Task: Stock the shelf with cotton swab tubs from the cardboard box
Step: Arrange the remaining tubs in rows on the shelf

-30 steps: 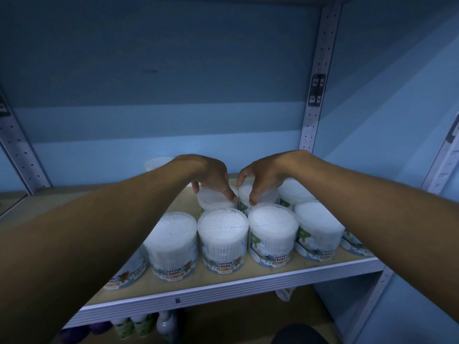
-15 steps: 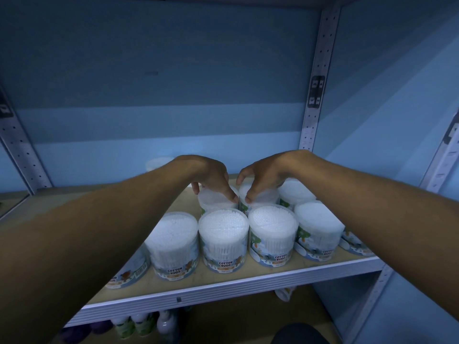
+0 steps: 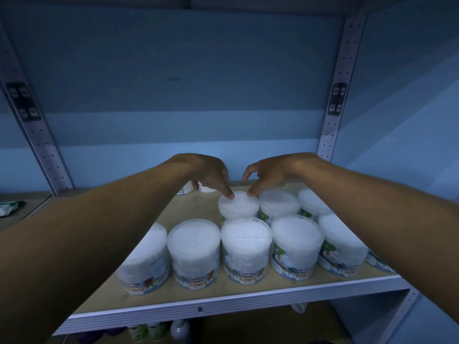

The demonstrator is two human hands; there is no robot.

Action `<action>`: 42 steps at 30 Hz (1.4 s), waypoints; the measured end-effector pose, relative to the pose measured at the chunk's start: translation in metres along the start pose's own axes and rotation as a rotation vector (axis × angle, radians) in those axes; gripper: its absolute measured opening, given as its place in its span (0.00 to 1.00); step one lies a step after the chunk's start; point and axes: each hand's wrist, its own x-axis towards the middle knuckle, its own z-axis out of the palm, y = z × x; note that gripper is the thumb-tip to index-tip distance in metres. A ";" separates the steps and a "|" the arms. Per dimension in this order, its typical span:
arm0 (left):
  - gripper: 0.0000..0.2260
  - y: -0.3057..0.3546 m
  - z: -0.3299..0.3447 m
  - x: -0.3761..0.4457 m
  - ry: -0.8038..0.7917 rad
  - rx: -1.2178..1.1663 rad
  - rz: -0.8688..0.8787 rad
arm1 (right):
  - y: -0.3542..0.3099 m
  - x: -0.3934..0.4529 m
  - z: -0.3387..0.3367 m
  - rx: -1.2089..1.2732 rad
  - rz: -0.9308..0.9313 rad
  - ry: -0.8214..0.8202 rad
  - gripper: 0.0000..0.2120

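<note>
While fingers curl loosely, left hand [image 3: 211, 175] and right hand [image 3: 267, 176] touch back tub [image 3: 238, 206] lid.

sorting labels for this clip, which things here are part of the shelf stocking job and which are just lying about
Part of the job:
- second-row tub, touched on its lid by the left hand and the right hand
- front row of cotton bud tubs
- shelf

Just lying about:
- bottles on the lower shelf
- green and white pack on the neighbouring shelf, far left
</note>
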 end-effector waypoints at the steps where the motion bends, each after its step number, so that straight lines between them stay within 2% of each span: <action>1: 0.30 -0.005 -0.002 0.000 0.007 0.005 -0.003 | -0.002 0.002 -0.001 0.000 -0.004 0.004 0.29; 9: 0.36 -0.055 -0.008 0.020 0.142 0.165 -0.075 | -0.027 0.039 -0.001 -0.107 -0.031 0.109 0.32; 16: 0.35 -0.095 -0.010 0.040 0.229 0.174 -0.105 | -0.049 0.082 0.002 -0.137 -0.031 0.209 0.34; 25: 0.41 -0.136 -0.001 0.086 0.281 0.115 -0.179 | -0.070 0.146 0.002 -0.073 -0.051 0.264 0.36; 28: 0.41 -0.147 -0.001 0.097 0.306 0.078 -0.164 | -0.076 0.164 0.003 -0.071 -0.058 0.267 0.36; 33: 0.34 -0.155 0.002 0.109 0.316 0.007 -0.112 | -0.079 0.185 0.008 -0.077 -0.069 0.261 0.35; 42: 0.33 -0.155 0.002 0.104 0.303 0.026 -0.089 | -0.084 0.188 0.012 -0.067 -0.060 0.280 0.33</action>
